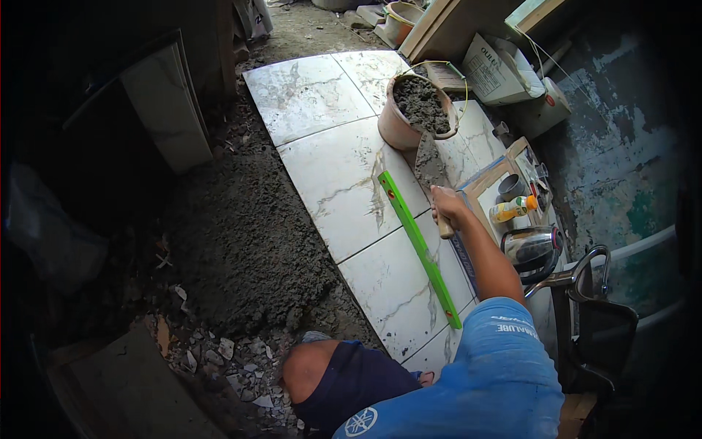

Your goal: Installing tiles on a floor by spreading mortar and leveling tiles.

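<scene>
My right hand (452, 205) is closed around the wooden handle (444, 227) of a trowel (430, 162). The trowel's blade is coated with wet grey mortar, and its tip lies at the rim of a bucket (395, 126) filled with mortar (420, 102). That bucket stands on white marbled floor tiles (333, 164). A bright green spirit level (420, 249) rests on the tiles, just left of and nearer than the hand. My left hand is out of sight.
Left of the tiles spreads a bed of dark mortar (241, 234), with broken tile rubble (248, 369) nearer my knee. To the right are a drink bottle (512, 210), a metal kettle (530, 249), a cup (510, 187) and a chair (599, 314). A cardboard box (493, 69) stands behind.
</scene>
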### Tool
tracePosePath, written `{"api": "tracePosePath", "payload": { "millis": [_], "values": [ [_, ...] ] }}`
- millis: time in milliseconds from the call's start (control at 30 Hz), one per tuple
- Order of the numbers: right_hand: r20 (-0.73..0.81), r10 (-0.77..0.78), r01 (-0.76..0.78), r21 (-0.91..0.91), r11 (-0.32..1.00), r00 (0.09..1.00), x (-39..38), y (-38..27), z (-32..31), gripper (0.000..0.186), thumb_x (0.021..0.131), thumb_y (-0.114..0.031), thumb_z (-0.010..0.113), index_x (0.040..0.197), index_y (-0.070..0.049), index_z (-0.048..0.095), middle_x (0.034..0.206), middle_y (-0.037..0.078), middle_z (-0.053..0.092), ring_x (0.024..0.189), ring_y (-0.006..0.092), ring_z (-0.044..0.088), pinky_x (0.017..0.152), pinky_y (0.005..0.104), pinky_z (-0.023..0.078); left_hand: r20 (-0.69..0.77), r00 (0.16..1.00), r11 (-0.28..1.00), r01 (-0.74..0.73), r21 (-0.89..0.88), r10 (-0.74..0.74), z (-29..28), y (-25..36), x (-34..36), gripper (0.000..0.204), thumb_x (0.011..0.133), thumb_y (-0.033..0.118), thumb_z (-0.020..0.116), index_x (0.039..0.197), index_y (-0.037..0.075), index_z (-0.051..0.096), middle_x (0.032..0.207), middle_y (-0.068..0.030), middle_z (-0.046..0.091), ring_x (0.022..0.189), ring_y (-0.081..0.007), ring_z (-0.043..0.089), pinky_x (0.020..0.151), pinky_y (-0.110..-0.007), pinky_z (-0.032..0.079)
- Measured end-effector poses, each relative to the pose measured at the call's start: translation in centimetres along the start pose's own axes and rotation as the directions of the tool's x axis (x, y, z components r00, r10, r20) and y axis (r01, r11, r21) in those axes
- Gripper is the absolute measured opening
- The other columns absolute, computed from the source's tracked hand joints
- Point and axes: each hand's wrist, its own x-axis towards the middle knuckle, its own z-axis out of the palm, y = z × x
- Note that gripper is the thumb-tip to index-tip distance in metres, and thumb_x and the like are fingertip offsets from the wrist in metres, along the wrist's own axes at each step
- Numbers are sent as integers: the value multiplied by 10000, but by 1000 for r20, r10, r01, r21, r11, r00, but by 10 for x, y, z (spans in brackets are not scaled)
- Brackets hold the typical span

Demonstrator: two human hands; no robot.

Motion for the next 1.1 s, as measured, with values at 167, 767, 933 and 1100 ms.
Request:
{"api": "tracePosePath", "payload": {
  "millis": [167,767,933,1100],
  "values": [
    [-272,-348,298,-208,932,897,-4,1,-18,342,941,-316,519,1152,-54,453,904,141,604,725,274,620,677,430,530,43,999,1000,-1,-1,1,-2,16,7,545,1016,299,538,1499,129,353,1173,-132,609,976,-221,589,859,-363,496],
    [-311,-529,84,-799,596,790,-78,38,0,619,877,-258,583,1410,-88,317,1112,279,622,1034,481,609,883,582,462,-67,995,992,-66,111,74,-31,4,-7,569,1003,328,561,1487,98,373,1186,-124,648,989,-194,632,829,-317,487],
    [-85,-676,77,-976,206,732,4,-98,-72,529,873,-279,557,1353,-85,444,1090,259,653,1012,437,636,846,524,508,-260,959,991,-90,100,113,-42,-20,10,522,1003,260,560,1459,61,404,932,-35,620,723,-70,559,599,-223,459],
    [601,-616,621,-752,-220,509,131,-171,-69,329,871,-112,553,1162,27,616,1105,214,677,963,354,657,846,386,509,-266,946,982,-166,89,185,-51,-30,-14,520,960,247,621,1394,10,460,980,-45,639,790,-75,579,668,-210,461]
  ]
}}
